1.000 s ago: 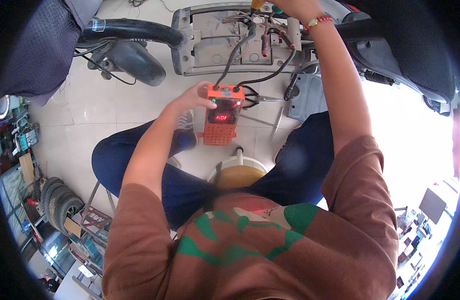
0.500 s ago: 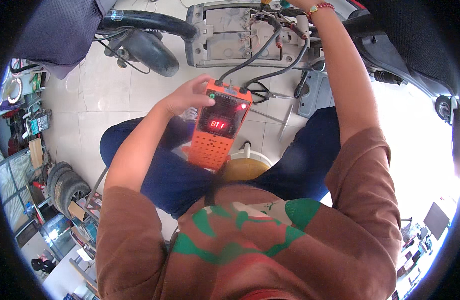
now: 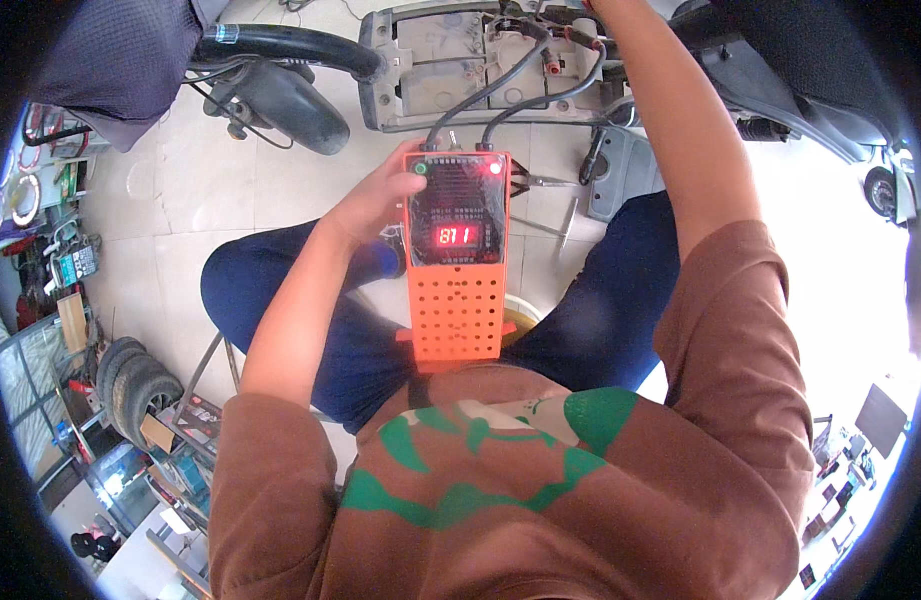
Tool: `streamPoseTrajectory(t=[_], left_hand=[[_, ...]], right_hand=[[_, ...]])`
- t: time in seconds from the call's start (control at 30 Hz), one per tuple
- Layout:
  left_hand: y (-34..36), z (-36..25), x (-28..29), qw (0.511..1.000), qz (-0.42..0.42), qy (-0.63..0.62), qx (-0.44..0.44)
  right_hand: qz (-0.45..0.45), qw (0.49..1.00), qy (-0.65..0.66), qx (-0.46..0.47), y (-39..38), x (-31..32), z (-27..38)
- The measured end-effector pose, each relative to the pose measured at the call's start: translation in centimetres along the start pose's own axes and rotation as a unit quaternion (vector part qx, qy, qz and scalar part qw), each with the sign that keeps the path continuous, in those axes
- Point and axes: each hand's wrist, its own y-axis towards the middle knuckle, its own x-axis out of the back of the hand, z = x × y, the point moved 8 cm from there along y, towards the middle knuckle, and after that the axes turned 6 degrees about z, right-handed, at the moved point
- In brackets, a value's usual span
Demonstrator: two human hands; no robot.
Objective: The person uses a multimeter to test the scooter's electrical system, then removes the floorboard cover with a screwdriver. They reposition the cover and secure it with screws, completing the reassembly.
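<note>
My left hand (image 3: 375, 200) holds the upper left side of an orange box-shaped electrical device (image 3: 457, 310), its thumb on the front close to a green button and its other fingers mostly hidden. The device has a dark panel with a lit red digital display, a glowing light at top right and rows of holes below. It stands between my thighs, its lower end near my belly. Two thick black cables (image 3: 555, 97) run from its top to the grey frame of a scooter (image 3: 430, 85). My right forearm (image 3: 680, 120) reaches to the top edge, which cuts off the hand.
Pliers (image 3: 545, 182) and a T-shaped metal tool (image 3: 568, 225) lie on the tiled floor. A grey case (image 3: 625, 175) is beside them. Behind the device shows part of a yellowish round stool or bucket (image 3: 523, 318). Stacked tyres (image 3: 130, 385) stand at the left.
The orange device has turned upright and squarer to me, its lower end shifting right. My right hand, partly seen before at the wiring, has slipped past the top edge.
</note>
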Motion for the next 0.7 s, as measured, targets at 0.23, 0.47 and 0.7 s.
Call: streamPoseTrajectory(t=[0.23,0.47,0.7], left_hand=[[3.5,5.0,-0.1,0.987,0.042,-0.156,0.013],[6.2,8.2,-1.0,0.944,0.103,-0.312,0.026],[10.7,10.9,-0.5,0.847,0.202,-0.491,0.029]], right_hand=[[0.022,1.000,0.000,-0.020,-0.3,0.5,-0.7],[0.040,0.999,0.014,-0.028,-0.5,0.3,-0.4],[0.060,0.996,0.061,0.001,0.2,-0.4,0.1]])
